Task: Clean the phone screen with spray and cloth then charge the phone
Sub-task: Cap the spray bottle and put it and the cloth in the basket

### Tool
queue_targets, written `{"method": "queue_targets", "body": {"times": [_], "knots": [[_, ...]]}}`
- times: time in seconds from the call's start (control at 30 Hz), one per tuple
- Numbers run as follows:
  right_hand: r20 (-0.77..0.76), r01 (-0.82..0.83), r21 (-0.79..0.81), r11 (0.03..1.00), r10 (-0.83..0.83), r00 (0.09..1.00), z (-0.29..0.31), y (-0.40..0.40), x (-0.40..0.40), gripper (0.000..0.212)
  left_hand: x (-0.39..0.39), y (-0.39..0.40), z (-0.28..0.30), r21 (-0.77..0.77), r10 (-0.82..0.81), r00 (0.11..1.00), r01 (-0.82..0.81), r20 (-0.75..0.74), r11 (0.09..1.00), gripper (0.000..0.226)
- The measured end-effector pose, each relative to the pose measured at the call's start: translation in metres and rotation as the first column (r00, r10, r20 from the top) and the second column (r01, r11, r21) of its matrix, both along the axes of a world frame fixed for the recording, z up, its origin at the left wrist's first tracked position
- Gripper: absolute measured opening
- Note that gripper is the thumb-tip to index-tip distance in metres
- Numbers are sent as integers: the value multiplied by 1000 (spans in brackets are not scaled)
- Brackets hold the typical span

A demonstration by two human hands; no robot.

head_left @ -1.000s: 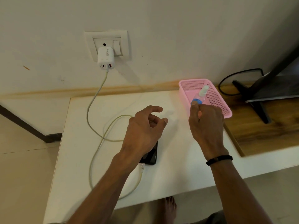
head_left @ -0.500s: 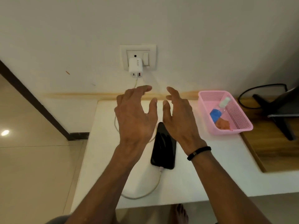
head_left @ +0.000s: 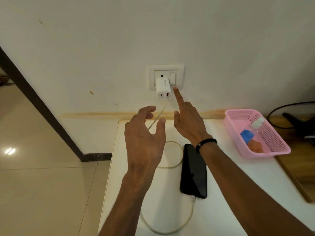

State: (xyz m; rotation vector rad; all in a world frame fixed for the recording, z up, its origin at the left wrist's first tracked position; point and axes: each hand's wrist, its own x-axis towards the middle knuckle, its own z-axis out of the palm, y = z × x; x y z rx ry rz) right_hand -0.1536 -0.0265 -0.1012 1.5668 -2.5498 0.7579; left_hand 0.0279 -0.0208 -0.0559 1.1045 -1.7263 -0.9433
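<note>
The black phone (head_left: 193,172) lies face up on the white table (head_left: 230,184), with the white cable (head_left: 172,166) plugged into its near end. The cable runs up to the white charger (head_left: 163,87) in the wall socket plate (head_left: 180,68). My right hand (head_left: 187,123) points its straight index finger at the plate's lower edge, just below the switch (head_left: 172,77). My left hand (head_left: 143,138) hovers above the table with relaxed, spread fingers and holds nothing. The spray bottle (head_left: 255,125) and a blue cloth (head_left: 246,134) lie in the pink basket (head_left: 265,155).
An orange cloth (head_left: 255,146) also lies in the basket. To the right is a wooden desk (head_left: 303,167) with a black monitor stand (head_left: 296,121) and a black cord. Tiled floor and a dark door frame are on the left.
My right hand left the basket, where the bottle now lies, and rose to the wall socket with its index finger out. My left hand lifted off the phone. The view shifted left and up.
</note>
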Motion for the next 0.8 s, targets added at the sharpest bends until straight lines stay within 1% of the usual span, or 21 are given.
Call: {"method": "queue_targets", "body": {"times": [0.1,0.2,0.33,0.47,0.63,0.7,0.8], "knots": [[-2,4,17,1000,-4,1000,-4,-10,-2,92,3,-5,1,18,4,1000,-3,-19,1000,34],[-4,19,10,1000,-19,1000,-7,-18,-1,99,7,-11,5,26,44,999,-44,-30,999,33],[-19,46,-10,999,-46,999,-7,-28,1,103,10,-13,6,22,64,997,-63,-41,998,31],[-32,70,40,997,-68,997,-9,-27,-5,109,9,-11,3,10,56,998,-56,-22,998,33],[22,73,143,987,-77,997,-7,-27,-18,115,6,-10,1,-19,53,999,-53,-2,998,33],[34,40,163,986,-46,998,-4,-26,-21,113,5,-9,2,-33,51,999,-51,3,998,32],[132,-12,171,985,-10,991,2,-21,-24,106,6,-9,2,-42,56,998,-55,7,998,28]]}}
